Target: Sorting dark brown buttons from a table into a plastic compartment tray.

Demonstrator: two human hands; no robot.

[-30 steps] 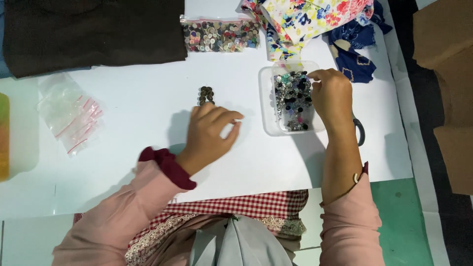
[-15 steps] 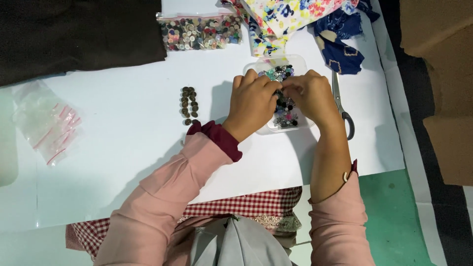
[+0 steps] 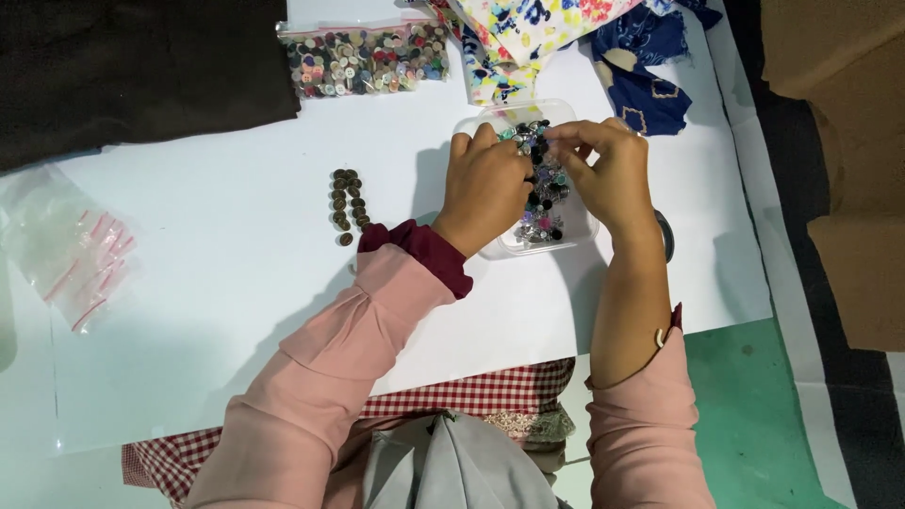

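Toward the surface's far edge I see a short double row of dark buttons (image 3: 345, 205). Right of it, my left hand (image 3: 485, 184) and right hand (image 3: 608, 170) dip curled fingers into the clear tub of buttons (image 3: 542, 203); what they pinch I cannot tell.

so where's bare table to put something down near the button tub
Bare white table lies between the row of dark buttons and the empty zip bags. A smaller patch sits right of the right hand, below the blue fabric. Crowded: the clear tub under the left hand, and the top edge.
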